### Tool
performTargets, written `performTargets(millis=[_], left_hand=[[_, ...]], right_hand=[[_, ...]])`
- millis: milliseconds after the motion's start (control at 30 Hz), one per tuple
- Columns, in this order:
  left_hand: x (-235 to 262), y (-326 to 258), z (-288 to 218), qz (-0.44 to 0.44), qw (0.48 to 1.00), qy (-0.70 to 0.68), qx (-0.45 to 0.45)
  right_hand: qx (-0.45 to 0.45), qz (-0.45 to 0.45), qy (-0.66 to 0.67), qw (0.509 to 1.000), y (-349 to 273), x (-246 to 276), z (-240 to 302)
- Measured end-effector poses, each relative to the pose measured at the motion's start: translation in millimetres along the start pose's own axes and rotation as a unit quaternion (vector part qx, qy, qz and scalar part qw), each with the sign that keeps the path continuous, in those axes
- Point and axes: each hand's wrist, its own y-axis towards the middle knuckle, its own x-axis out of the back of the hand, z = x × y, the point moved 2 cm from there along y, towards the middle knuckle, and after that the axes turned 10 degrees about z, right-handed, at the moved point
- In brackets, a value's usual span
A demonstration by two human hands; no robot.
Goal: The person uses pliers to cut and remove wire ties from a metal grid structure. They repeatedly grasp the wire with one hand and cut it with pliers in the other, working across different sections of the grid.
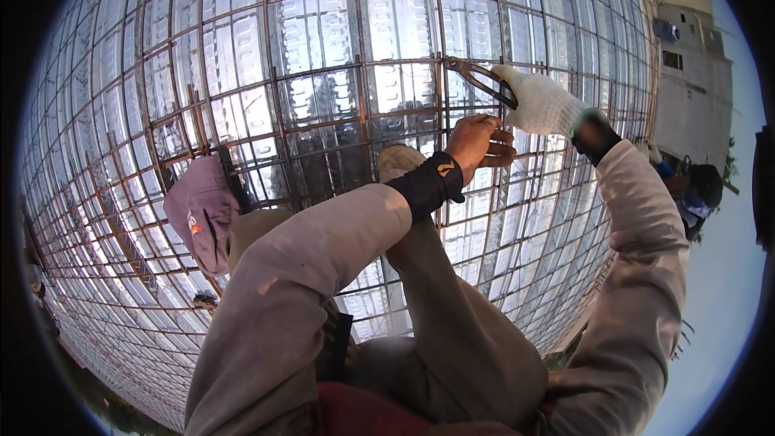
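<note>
Pincers at a crossing of the rusty brown steel reinforcing-bar grid (323,121).

Dark metal pincers (483,79), nose on a bar crossing just above the bare left hand (479,144). Right hand (539,103), in a white knitted glove, wrapped shut round the pincer handles. Left hand's fingers curled onto a bar beside the crossing; whether it grips wire, cannot tell. Shiny corrugated metal decking (395,24) under the grid. Grey cap (202,210) lower left of the crossing.

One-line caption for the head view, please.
Gloved right hand works pliers at a rebar grid; bare left hand pinches beside them.
</note>
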Motion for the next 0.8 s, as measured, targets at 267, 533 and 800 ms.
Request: performTargets(millis=[267,533,800], left_hand=[[-44.5,-22.4,-30.5,-0.084,0.99,0.102,0.042],[0.4,-16.0,-41.3,-0.165,0.98,0.112,-0.016],[27.3,-1.5,-36.4,-0.199,0.978,0.044,-0.054]], right_hand=[[-0.026,-0.013,-0.142,0.989,1.3,23.2,-16.1],[-0.128,-0.008,0.097,0.987,-8.0,-18.0,1.6],[-0.026,-0.125,-0.147,0.981,-22.7,-14.2,10.4]])
